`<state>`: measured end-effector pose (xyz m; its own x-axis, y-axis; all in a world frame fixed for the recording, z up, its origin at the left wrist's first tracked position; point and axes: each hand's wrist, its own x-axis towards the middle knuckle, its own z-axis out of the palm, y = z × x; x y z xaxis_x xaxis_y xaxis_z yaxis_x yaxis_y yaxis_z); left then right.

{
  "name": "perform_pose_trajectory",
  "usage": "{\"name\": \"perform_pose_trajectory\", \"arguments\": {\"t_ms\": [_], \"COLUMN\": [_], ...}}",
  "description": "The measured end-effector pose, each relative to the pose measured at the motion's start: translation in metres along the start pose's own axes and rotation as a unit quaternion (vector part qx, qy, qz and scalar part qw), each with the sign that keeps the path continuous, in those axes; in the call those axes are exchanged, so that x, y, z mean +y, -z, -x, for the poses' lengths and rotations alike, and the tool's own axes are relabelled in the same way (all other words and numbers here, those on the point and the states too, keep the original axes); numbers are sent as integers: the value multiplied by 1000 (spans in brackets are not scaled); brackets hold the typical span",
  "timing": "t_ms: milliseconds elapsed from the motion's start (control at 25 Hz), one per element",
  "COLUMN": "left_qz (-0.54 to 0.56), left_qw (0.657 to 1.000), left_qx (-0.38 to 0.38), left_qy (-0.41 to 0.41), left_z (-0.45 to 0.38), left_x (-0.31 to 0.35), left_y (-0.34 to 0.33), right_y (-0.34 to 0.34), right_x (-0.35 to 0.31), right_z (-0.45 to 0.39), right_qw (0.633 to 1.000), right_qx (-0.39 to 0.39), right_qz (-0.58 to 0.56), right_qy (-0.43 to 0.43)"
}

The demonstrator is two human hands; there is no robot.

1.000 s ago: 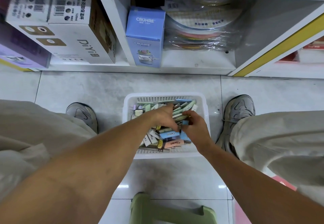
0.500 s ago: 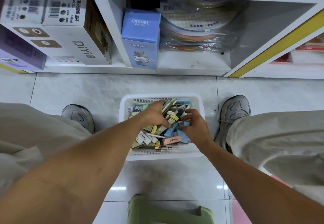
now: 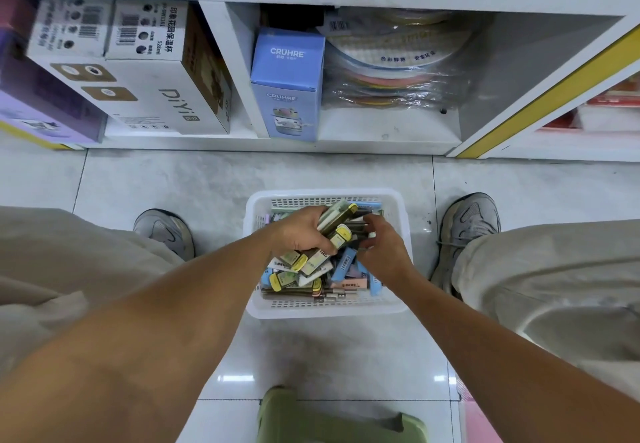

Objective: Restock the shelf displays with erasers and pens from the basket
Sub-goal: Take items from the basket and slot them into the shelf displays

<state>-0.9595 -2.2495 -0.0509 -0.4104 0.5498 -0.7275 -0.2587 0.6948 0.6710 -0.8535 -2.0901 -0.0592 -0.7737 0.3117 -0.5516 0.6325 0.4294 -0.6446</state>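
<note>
Over the floor basket (image 3: 403, 207), my left hand (image 3: 299, 234) grips a bundle of erasers (image 3: 337, 222); my right hand (image 3: 382, 252) curls among the pile, its fingertips hidden, hold indiscernible.

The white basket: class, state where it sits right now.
In the head view, the white basket sits on the tiled floor centre frame, between the person's two shoes, in front of the bottom shelf.

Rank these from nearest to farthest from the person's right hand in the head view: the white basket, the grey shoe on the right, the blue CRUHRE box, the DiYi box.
Measured from the right hand:
1. White basket: directly under the hand.
2. Grey shoe: on the floor, just to its right.
3. Blue CRUHRE box: on the bottom shelf, ahead and to its left.
4. DiYi box: same shelf, farther left.
</note>
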Motion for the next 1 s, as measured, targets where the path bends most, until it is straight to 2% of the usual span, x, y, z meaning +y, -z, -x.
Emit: {"name": "perform_pose_trajectory", "arguments": {"t_ms": [160,440,680,800,1000], "left_qz": [6,7,36,52,96], "left_qw": [1000,998,997,997,993], "left_qx": [5,35,5,3,40], "left_qy": [12,-52,-63,-56,-53], "left_z": [7,26,33,28,21], "left_x": [-2,1,-4,1,9], "left_y": [10,21,23,21,15], "right_y": [-2,6,19,30,48], "right_x": [1,-17,-24,-18,-10], "right_z": [-4,0,-12,-14,-14], "right_qw": [999,992,982,983,994], "right_qx": [3,-30,-54,-31,32], "right_qz": [43,86,151,155,88], "right_qy": [-4,84,103,95,54]}}
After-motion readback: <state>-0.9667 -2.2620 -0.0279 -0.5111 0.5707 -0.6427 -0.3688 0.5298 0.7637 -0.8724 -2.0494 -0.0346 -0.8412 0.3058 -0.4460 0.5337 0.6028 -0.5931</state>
